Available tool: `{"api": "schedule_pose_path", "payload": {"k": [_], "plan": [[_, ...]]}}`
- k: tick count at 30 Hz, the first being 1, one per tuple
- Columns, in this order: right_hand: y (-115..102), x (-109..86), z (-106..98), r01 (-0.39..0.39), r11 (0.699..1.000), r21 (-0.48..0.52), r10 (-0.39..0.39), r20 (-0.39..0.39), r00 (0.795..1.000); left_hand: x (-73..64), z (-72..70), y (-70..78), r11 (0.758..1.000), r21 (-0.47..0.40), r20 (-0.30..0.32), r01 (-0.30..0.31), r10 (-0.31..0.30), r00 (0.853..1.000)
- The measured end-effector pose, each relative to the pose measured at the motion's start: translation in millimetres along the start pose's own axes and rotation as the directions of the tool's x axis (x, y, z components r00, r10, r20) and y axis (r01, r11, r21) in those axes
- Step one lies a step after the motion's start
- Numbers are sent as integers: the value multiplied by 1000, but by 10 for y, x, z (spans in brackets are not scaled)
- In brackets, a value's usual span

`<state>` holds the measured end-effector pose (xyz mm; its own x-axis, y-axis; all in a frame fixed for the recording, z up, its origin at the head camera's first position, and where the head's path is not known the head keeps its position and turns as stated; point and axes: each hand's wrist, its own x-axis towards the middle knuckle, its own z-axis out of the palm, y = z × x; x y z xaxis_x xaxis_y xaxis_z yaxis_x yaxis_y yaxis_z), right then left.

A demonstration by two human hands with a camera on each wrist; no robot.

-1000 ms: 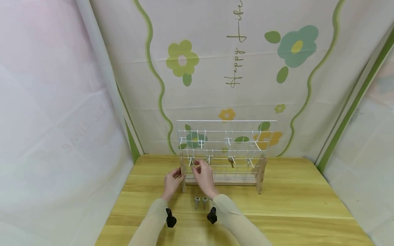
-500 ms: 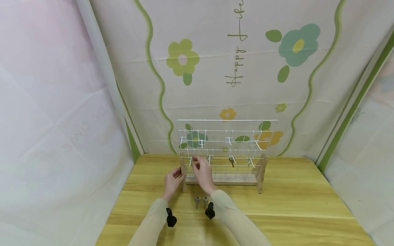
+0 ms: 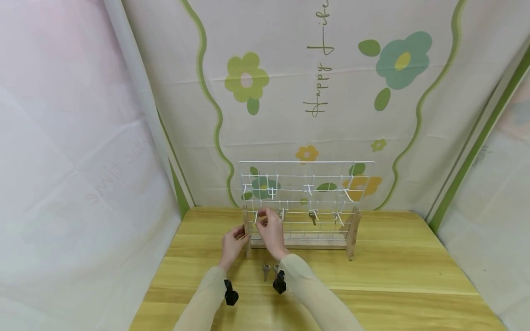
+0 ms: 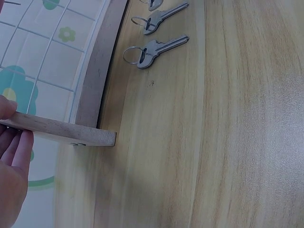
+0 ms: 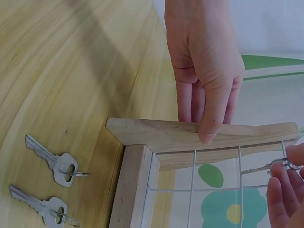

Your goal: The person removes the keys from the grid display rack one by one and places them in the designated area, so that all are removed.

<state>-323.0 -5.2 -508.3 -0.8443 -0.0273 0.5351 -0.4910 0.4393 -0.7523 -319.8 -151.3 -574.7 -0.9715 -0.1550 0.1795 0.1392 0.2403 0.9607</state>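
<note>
A white wire grid rack (image 3: 306, 162) with wooden side supports stands on the table. My left hand (image 3: 230, 246) grips its left wooden support (image 5: 152, 129), thumb on the inner face and fingers on the outer. At the lower left hook (image 3: 256, 217) is my right hand (image 3: 272, 233). It pinches a silver key (image 5: 256, 169) by its ring end, as the right wrist view shows; the blade points down in front of the grid. Whether the ring is around the hook cannot be seen. Other keys hang along the lower row, among them a darker key (image 3: 312, 218).
Silver keys with rings lie on the wooden table (image 3: 397, 271) before the rack, including one key (image 4: 161, 50) and another key beside it (image 4: 164, 19). White hooks (image 3: 308, 189) line the upper row. Patterned cloth (image 3: 281, 92) hangs behind and at both sides.
My right hand has risen a little and shifted slightly left at the lower left hook, still pinching the key. The left hand stays on the support.
</note>
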Motion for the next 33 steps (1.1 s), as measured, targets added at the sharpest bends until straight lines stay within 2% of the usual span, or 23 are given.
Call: {"api": "schedule_pose_path", "payload": {"k": [3,9,19,20,24,31,33], "plan": [[8,9,19,-15,1000,11,15,-3,1000,-1,-2,0,1000,25,0,-11,11,1000],[17,9,20,22,1000,4,-22,-35,999,3,13,-9,999,30,-14,-21,21,1000],[-19,-11,-9,62,998,-9,-63,-65,996,0,4,15,1000,-24,-8,6,-6,1000],[-25,-11,-15,63,998,-11,-64,-63,996,-16,-8,60,1000,-28,1,4,-4,1000],[-33,-27,-36,56,998,-16,-56,-39,998,-32,-5,72,1000,-18,5,-20,20,1000],[-15,-69,-46,62,998,-3,-62,-5,998,-140,-60,331,999,-41,24,-32,33,999],[-19,-76,-52,50,999,0,-50,5,999,-130,-48,303,999,-36,19,-34,35,999]]}}
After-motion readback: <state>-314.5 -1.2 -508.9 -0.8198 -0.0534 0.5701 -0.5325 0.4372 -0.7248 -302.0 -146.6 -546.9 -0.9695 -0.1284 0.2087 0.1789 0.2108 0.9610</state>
